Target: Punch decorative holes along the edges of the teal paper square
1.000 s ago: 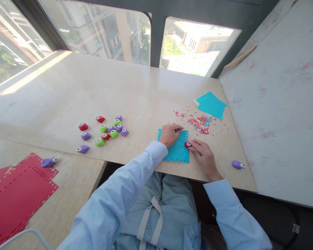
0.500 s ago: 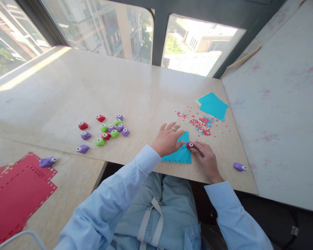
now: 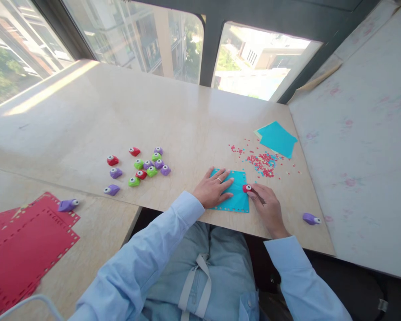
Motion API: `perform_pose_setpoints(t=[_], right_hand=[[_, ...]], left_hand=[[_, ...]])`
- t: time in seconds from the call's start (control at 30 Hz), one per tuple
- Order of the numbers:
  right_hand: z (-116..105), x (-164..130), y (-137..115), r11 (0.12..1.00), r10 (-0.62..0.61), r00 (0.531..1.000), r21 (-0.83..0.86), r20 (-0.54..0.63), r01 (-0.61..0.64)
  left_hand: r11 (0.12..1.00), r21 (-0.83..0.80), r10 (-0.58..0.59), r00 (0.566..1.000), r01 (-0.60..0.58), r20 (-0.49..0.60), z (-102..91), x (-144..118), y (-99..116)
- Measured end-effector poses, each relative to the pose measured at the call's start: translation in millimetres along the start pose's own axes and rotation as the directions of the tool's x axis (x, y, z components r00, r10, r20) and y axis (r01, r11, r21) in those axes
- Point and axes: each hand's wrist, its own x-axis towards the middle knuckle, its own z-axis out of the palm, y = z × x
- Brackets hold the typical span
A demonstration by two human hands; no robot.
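Under my left hand (image 3: 214,187) lies a blue sheet of paper (image 3: 238,201), with small holes punched along its edges. That hand is flat, fingers spread, a ring on one of them. My right hand (image 3: 267,207) grips a small red craft punch (image 3: 247,188) at the sheet's right edge. The punch's white round top with a dark mark faces up. Its underside, where it meets the paper, is hidden.
Left on the table, several red, green and purple punches (image 3: 151,171) sit grouped. Red punched sheets (image 3: 20,254) carry a purple punch (image 3: 68,205). Red and blue confetti (image 3: 262,164) lies before blue paper (image 3: 279,139). Another purple punch (image 3: 310,219) is far right, beside the wall (image 3: 361,156).
My left hand has moved left and down, from hovering near the punch to lying flat on the blue sheet. My right hand keeps the red punch at the right edge. The view shifted slightly.
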Motion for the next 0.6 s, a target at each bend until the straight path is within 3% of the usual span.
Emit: perform_pose_setpoints(t=[0.37, 0.5, 0.6], right_hand=[[-0.2, 2.5, 0.4, 0.998, 0.058, 0.998, 0.038, 0.022, -0.059], [-2.3, 2.6, -0.7, 0.983, 0.139, 0.988, 0.109, 0.059, -0.145], [-6.2, 5.3, -1.8, 0.921, 0.286, 0.952, 0.242, 0.112, -0.305]], left_hand=[[1.0, 0.005, 0.002, 1.0, -0.001, -0.024, 1.0, -1.2, -0.2], [1.0, 0.002, -0.004, 0.999, 0.004, -0.04, 1.0, -0.5, 0.3], [0.999, -0.034, -0.007, 0.997, 0.004, -0.074, 1.6, 0.1, 0.2]])
